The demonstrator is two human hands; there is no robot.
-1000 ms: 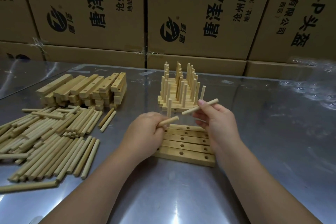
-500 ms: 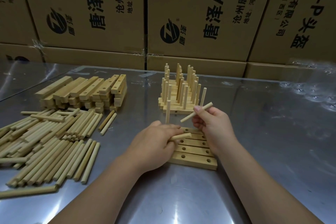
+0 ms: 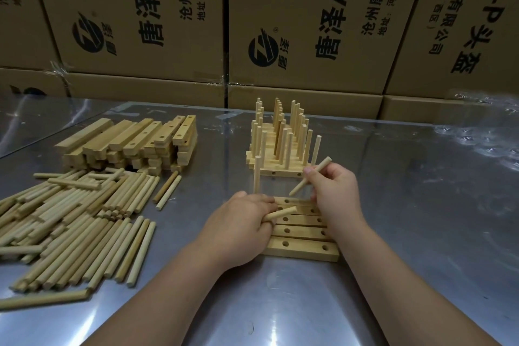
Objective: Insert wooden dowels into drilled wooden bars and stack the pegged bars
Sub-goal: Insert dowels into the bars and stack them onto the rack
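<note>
Several drilled wooden bars (image 3: 302, 248) lie side by side on the metal table in front of me. My left hand (image 3: 241, 226) rests on their left end and grips a short dowel (image 3: 280, 213). One dowel (image 3: 257, 175) stands upright at the far bar's left end, just beyond that hand. My right hand (image 3: 335, 191) pinches another dowel (image 3: 310, 175), tilted, its lower tip just above the far bar's holes. Behind stands the stack of pegged bars (image 3: 276, 146) with several upright dowels.
A heap of loose dowels (image 3: 73, 219) spreads over the table's left side. Behind it sits a pile of drilled bars (image 3: 132, 143). Cardboard boxes (image 3: 309, 22) form a wall along the table's far edge. Bare metal table (image 3: 421, 219) lies to the right.
My left hand dropped from above the bars onto their left end, leaving a dowel standing in the far bar. My right hand lowered and tilted its dowel toward the holes.
</note>
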